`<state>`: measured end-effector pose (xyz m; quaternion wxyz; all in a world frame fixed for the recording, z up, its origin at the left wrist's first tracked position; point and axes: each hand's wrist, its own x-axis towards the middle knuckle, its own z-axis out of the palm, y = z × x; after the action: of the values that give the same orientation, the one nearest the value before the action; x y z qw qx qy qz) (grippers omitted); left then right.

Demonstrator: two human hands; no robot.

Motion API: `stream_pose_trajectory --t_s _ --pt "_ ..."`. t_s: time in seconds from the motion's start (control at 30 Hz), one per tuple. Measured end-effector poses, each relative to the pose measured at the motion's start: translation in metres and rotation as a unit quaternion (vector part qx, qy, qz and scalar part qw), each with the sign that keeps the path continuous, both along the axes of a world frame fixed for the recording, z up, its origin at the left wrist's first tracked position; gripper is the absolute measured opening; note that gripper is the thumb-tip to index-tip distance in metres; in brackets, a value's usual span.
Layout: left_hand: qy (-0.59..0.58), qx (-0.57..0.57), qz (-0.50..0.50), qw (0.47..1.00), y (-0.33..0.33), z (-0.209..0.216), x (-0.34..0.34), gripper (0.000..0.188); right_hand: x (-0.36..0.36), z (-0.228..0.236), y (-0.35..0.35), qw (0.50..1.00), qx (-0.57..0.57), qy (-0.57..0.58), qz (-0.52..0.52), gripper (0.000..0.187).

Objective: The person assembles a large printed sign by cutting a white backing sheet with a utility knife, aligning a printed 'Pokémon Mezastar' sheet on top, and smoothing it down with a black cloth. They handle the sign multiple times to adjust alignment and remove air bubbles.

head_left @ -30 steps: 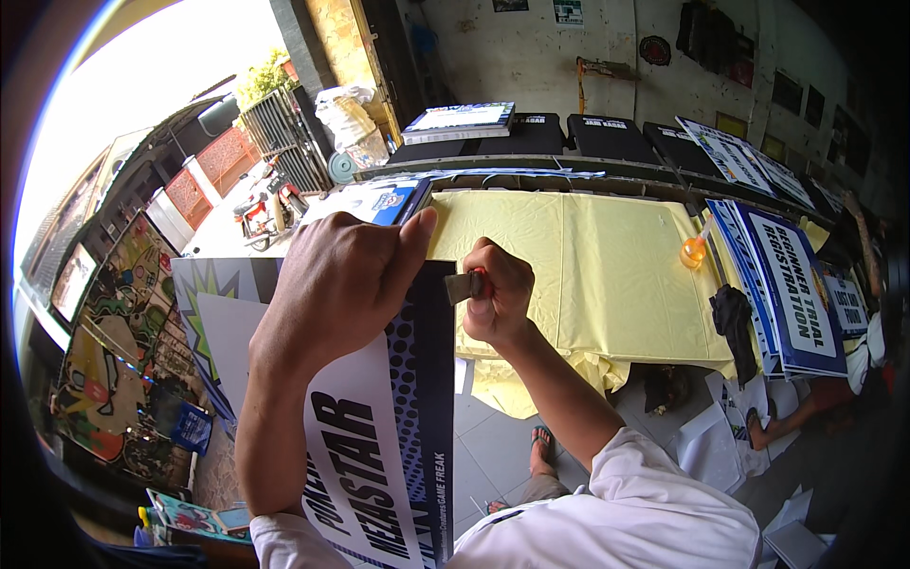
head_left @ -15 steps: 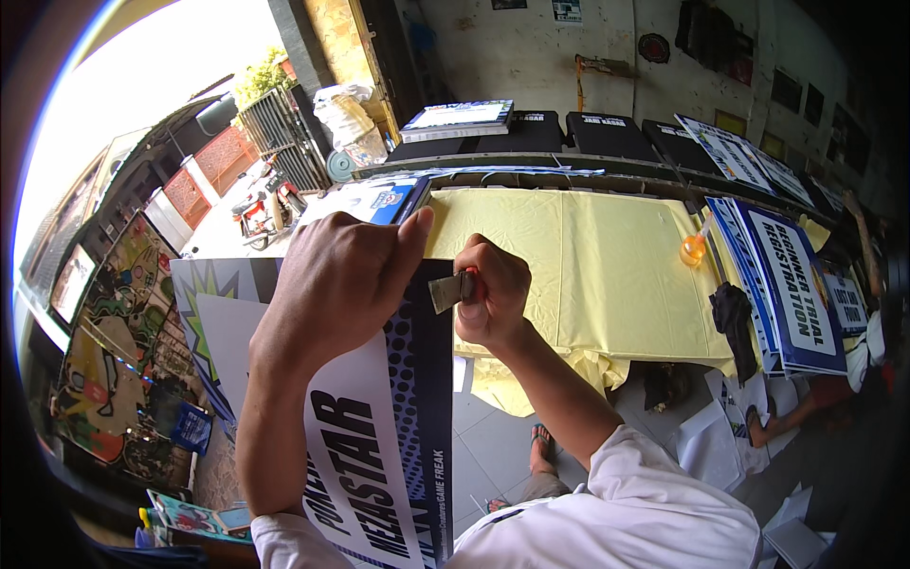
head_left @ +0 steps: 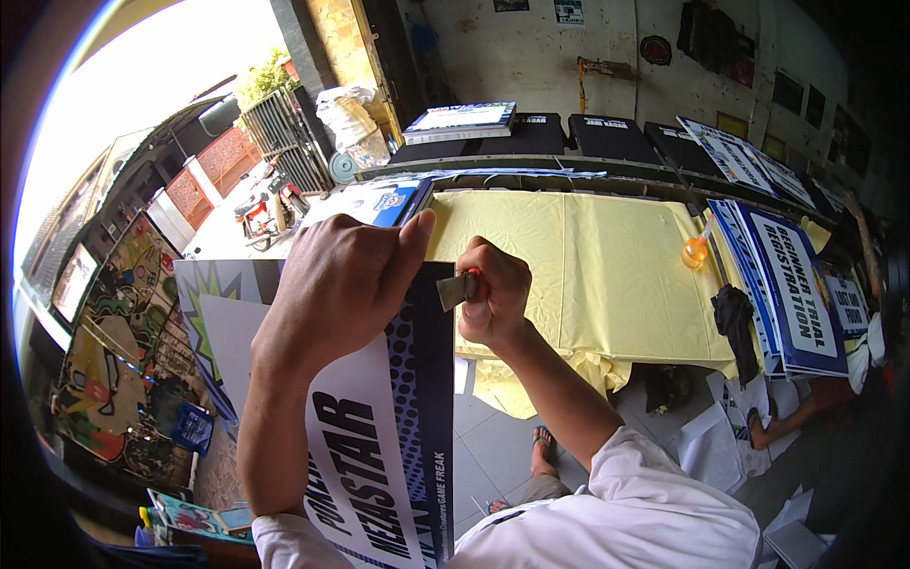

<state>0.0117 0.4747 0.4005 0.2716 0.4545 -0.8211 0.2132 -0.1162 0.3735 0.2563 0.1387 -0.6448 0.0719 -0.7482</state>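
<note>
Board (head_left: 379,446) is on the near side of the yellow worktop (head_left: 616,284). Left hand (head_left: 346,275) lies across its upper part; I cannot tell its grip. Right hand (head_left: 497,292), apart, clamps a blade (head_left: 452,292) beside the right-hand edge.

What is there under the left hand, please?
Under the left hand is a printed display board, with white and dark blue areas. The print beneath the hand and forearm is covered, so it cannot be seen.
</note>
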Motion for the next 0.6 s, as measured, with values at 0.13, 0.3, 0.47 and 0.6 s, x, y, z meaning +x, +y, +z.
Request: stream_pose_trajectory --t_s 0.13,0.3,0.47,0.6 --pt "0.002 0.011 0.005 1.0 0.001 0.001 -0.002 0.054 -0.001 0.009 0.006 1.0 -0.011 -0.005 0.006 0.064" --pt "0.013 0.024 0.008 1.0 0.003 0.003 -0.003 0.055 -0.001 0.008 0.003 1.0 -0.012 -0.006 -0.001 0.064" --pt "0.008 0.023 0.014 1.0 0.005 0.004 -0.004 0.057 -0.003 -0.003 -0.004 0.999 0.033 -0.001 0.003 0.065" --pt "0.008 0.018 0.011 1.0 0.002 0.003 -0.004 0.057 -0.007 -0.006 -0.003 0.999 0.033 0.0 0.014 0.065"
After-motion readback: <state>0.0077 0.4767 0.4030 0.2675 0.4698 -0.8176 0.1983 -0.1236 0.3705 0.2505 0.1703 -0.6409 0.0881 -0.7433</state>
